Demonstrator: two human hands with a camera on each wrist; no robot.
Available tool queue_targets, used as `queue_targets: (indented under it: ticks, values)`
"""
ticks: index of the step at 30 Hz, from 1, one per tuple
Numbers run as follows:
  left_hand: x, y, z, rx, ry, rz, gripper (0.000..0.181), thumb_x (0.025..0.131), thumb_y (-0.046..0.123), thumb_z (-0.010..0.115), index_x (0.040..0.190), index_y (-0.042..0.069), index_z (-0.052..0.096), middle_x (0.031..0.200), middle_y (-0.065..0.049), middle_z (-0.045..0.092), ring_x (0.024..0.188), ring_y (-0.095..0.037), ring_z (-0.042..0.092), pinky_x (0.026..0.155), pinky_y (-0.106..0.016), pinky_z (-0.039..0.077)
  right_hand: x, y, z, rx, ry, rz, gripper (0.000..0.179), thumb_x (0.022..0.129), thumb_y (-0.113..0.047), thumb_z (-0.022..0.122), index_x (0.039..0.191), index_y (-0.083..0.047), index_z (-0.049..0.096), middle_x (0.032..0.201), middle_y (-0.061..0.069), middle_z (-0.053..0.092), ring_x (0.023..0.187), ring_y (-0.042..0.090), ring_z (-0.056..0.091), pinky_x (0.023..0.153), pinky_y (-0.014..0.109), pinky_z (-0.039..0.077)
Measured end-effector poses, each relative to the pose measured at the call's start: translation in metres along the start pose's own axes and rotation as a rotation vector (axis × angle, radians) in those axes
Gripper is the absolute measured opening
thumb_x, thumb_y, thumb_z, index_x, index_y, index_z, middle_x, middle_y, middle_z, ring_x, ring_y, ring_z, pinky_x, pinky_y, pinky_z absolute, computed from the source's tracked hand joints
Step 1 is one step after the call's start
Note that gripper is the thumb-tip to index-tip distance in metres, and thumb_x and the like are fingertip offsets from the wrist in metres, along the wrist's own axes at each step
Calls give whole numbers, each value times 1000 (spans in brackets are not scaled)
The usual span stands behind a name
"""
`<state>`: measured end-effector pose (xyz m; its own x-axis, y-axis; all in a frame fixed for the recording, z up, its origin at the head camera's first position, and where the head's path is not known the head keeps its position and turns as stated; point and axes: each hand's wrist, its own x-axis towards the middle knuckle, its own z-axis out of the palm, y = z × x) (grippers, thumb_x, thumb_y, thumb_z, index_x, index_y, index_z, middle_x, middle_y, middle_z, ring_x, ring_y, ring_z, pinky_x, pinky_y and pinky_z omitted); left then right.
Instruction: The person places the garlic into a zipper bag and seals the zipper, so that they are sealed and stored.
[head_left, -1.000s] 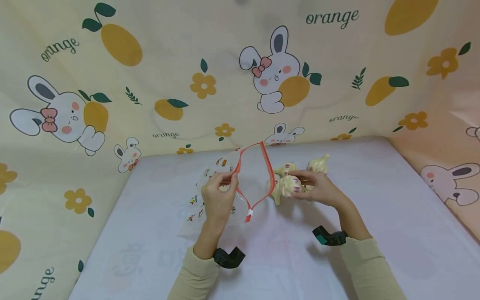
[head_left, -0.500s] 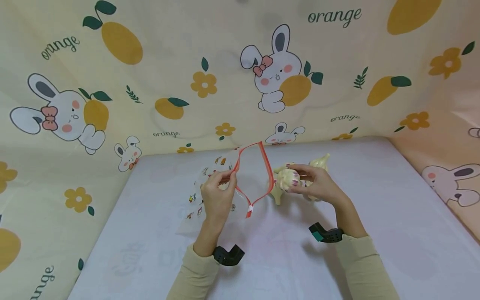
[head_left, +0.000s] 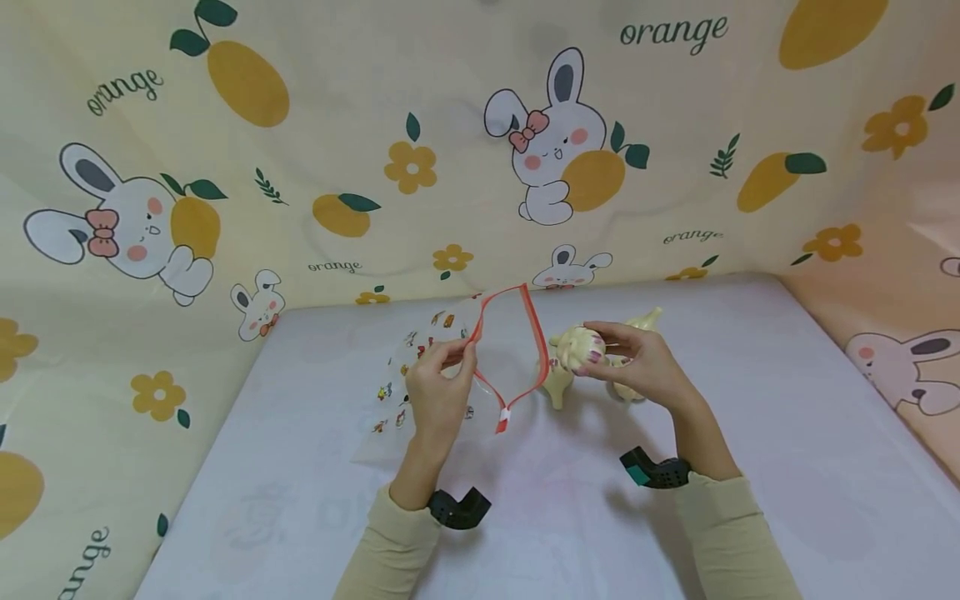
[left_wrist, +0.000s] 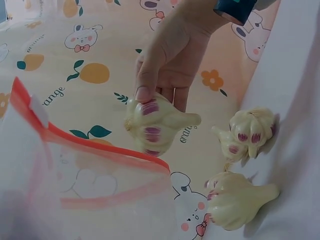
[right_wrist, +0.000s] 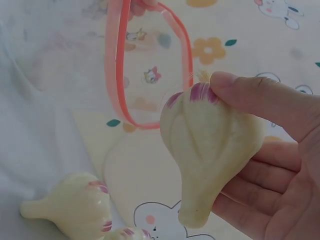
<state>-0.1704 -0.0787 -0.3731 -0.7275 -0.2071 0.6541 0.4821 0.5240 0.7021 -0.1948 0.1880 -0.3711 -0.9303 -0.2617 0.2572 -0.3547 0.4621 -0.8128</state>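
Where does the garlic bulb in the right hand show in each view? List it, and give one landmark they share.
Head: garlic bulb right of centre, in the right hand.
Left wrist: garlic bulb near the centre.
Right wrist: garlic bulb right of centre.
Shared landmark: the red bag rim, left of the bulb in head, lower left in left wrist, upper left in right wrist.

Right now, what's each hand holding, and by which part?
Left hand: clear zip bag, by its red rim. Right hand: garlic bulb, by its rounded body.
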Motion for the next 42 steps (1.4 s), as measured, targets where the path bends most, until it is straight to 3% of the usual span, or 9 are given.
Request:
queue_targets:
  ticks: [14,22,29,42]
  values:
    - [-2,1,3,-7,-18,-5,12,86,7,69,91,-2,74,83,-15,74,73,-23,71,72,-35,62,0,-16,11,89,20,-1,59,74,-8,82,127,2,59,126,22,64,93,-14,59,85,6,50]
    - [-3,0,5,-11,8,76,9,84,4,69,87,-3,74,78,-15,74,70,-24,72,68,-34,62,0,-20,19,138,36,-76,58,72,-2,81,126,4,60,125,24,62,99,-13,56,88,5,49]
    - [-3,1,5,-15,9,81,9,85,4,69,88,-3,74,79,-15,74,71,-24,72,68,-34,62,0,-21,20,178,44,-111,59,70,2,81,125,3,60,119,16,61,100,-6,55,88,7,51]
    - [-5,4,7,-29,-6,92,9,85,4,69,88,-3,73,78,-15,74,71,-23,72,68,-34,62,-1,-24,32,198,25,-121,58,69,1,82,123,5,61,117,21,63,98,-7,56,88,10,52]
